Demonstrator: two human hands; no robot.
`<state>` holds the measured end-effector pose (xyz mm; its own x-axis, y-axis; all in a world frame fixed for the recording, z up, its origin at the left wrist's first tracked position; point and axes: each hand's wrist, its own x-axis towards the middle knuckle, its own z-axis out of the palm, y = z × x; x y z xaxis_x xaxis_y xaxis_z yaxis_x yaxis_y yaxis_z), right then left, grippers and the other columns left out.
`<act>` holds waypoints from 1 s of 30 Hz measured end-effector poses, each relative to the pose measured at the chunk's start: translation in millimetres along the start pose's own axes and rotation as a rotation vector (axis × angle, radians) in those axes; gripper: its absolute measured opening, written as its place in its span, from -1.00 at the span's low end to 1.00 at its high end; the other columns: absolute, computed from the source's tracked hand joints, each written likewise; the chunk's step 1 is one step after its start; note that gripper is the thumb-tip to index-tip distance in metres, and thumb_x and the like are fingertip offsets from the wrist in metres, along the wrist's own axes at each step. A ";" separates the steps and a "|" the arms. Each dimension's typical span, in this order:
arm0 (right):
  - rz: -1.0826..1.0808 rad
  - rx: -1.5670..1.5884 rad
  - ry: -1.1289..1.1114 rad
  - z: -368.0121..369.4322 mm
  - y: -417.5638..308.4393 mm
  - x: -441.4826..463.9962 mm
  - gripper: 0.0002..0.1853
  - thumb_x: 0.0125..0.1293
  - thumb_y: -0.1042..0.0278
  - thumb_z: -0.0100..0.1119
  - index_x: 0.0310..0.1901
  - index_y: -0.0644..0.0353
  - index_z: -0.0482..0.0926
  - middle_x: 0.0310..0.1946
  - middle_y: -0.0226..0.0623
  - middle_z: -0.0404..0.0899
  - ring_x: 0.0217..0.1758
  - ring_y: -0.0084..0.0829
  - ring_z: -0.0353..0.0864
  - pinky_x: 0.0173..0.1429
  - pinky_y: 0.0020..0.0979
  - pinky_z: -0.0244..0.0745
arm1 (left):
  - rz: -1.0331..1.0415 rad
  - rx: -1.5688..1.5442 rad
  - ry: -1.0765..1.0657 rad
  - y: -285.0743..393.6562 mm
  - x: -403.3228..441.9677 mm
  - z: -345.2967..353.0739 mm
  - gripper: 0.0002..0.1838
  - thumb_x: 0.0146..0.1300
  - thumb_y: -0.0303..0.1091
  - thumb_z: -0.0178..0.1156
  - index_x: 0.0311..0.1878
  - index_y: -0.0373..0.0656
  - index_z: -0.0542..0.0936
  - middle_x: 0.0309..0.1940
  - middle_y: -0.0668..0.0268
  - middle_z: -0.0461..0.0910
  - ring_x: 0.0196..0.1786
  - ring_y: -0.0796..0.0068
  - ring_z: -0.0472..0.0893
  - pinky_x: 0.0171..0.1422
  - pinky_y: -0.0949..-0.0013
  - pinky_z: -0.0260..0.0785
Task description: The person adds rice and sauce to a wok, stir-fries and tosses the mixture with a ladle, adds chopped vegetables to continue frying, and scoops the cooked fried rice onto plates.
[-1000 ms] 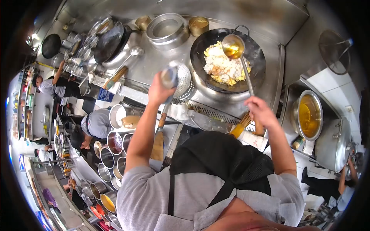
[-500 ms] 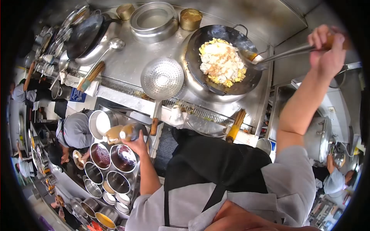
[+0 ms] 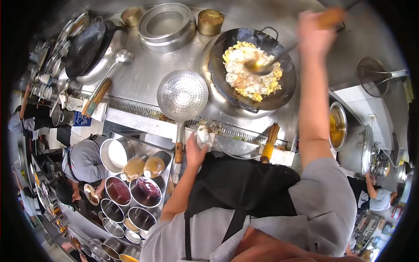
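Note:
My right hand [image 3: 315, 32] is raised at the upper right, closed round the wooden handle of a ladle [image 3: 259, 66]. The ladle's bowl, blurred, rests over the rice and egg [image 3: 251, 76] in the black wok [image 3: 286, 89]. My left hand [image 3: 196, 150] is at the counter's front edge, its fingers round a white cloth [image 3: 203, 135]. Just left of that hand lies the handle of a perforated skimmer [image 3: 182, 94]. Two bottles of brown sauce [image 3: 134, 167] stand among the pots at the lower left.
A bamboo brush [image 3: 269, 142] lies at the counter edge. Stacked metal pots [image 3: 167, 27], a brass-coloured tin [image 3: 210, 22] and another wok [image 3: 86, 49] are at the back. A co-worker [image 3: 87, 159] bends at the left; a second person [image 3: 379, 196] is at the lower right.
My left hand has released the sauce bottle among the pots and moved right to the cloth. My right hand has swung up and left, and the ladle's bowl has moved left onto the rice.

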<state>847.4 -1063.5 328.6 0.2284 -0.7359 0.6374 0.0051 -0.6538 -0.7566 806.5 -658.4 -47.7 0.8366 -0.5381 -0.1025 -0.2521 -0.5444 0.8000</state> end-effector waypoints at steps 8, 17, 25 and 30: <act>0.057 0.419 -0.277 -5.4 -22.9 38.4 -0.81 0.32 0.37 0.24 -0.39 0.21 0.45 -0.62 -0.49 0.34 -0.61 -0.63 0.29 -0.57 -0.53 0.15 | -0.161 -0.166 -0.354 12.7 41.5 -10.2 -0.36 0.07 -0.34 0.35 0.21 -0.29 0.34 0.06 -0.04 0.53 0.07 -0.02 0.56 0.13 0.10 0.46; 0.193 0.402 -0.314 15.1 6.9 -14.3 -0.72 0.38 0.43 0.19 -0.46 0.10 0.31 -0.70 -0.52 0.22 -0.69 -0.63 0.18 -0.56 -0.52 0.12 | -0.560 -1.112 -0.495 104.2 93.0 -2.7 -0.60 0.43 -0.13 0.10 0.14 -0.24 0.46 -0.21 0.23 0.63 -0.31 0.42 0.65 -0.28 0.27 0.56; 0.145 0.593 -0.172 -9.0 27.2 -29.0 -0.79 0.38 0.40 0.19 -0.38 0.14 0.36 -0.68 -0.49 0.26 -0.69 -0.60 0.22 -0.58 -0.50 0.16 | -0.653 -1.150 -0.713 179.6 123.8 61.8 -0.49 0.48 0.16 -0.11 0.05 -0.12 0.49 -0.20 0.28 0.63 -0.21 0.37 0.66 -0.19 0.13 0.57; 0.128 0.470 -0.066 -62.3 -5.9 4.1 -0.73 0.29 0.33 0.35 -0.32 0.18 0.38 -0.65 -0.43 0.38 -0.67 -0.57 0.33 -0.58 -0.47 0.26 | -0.536 -1.184 -0.585 181.3 130.2 72.1 -0.61 0.39 0.00 0.16 -0.05 -0.17 0.54 -0.23 0.23 0.65 -0.31 0.34 0.67 -0.32 0.20 0.58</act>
<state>787.6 -1073.7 344.7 0.3171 -0.7827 0.5356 0.4082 -0.3971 -0.8220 834.7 -873.5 41.4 0.3082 -0.7850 -0.5374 0.8178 -0.0699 0.5712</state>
